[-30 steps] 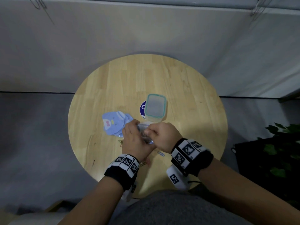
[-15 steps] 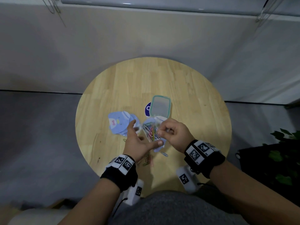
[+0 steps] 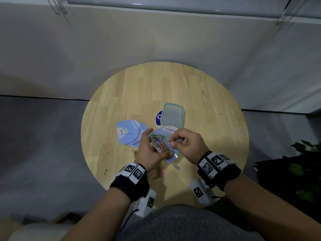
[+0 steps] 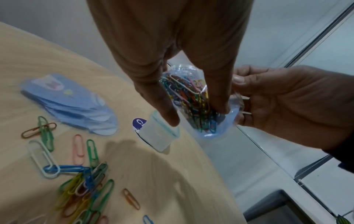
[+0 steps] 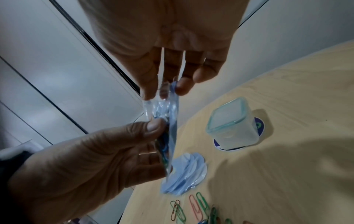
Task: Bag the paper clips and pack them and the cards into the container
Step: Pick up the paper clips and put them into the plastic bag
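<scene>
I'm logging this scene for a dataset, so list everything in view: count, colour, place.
bag: one, clear plastic, holding many mixed-colour paper clips, held above the table by both hands
loose paper clips: a scattered pile, mixed colours, near table edge
cards: one fanned stack, light blue, left of container
container: one, clear with teal-rimmed lid, table centre
sticker: one, dark blue, round, under container
table: one, round, light wood
plant: green, lower right
left hand: grips bag
right hand: pinches bag's edge

Multicoloured paper clips, pale blue cards, teal-rimmed clear container, light wood table
</scene>
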A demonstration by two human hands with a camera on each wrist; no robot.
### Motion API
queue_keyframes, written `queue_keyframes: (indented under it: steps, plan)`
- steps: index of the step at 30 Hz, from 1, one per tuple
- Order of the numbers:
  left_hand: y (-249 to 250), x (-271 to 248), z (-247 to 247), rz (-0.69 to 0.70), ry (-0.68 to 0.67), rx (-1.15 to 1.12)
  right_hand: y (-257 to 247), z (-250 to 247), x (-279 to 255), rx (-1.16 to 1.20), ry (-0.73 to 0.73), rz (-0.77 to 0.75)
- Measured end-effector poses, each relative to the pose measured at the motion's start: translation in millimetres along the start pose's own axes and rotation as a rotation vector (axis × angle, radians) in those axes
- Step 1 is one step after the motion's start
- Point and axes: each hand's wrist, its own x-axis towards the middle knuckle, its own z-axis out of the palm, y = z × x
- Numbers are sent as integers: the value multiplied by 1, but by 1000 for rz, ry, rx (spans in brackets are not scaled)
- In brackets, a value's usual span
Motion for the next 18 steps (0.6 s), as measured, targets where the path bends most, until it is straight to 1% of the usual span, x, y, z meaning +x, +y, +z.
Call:
queue_keyframes:
  steps: [1, 2, 5, 7, 10, 13, 15, 18]
  plan:
    - [1, 0, 1, 2, -2, -3, 0, 0, 0, -4, 10, -6]
    - [2, 0, 3, 6, -1, 4, 1, 0, 1, 12, -14, 13]
    - [5, 2, 8, 26, 7, 68, 2, 7, 3, 121, -168, 135]
    - [9, 3, 10, 38, 22, 106, 2, 10, 4, 105, -196, 141]
    - [13, 4, 8, 72, 36, 143, 0, 9, 2, 94, -138, 120]
    - [11, 6, 5, 65, 32, 143, -2, 3, 0, -19, -6, -1]
    - [11, 6, 7, 64, 28, 163, -3, 1, -1, -64, 14, -42]
    - [11, 2, 15, 108, 61, 287, -1, 2, -2, -48, 3, -3]
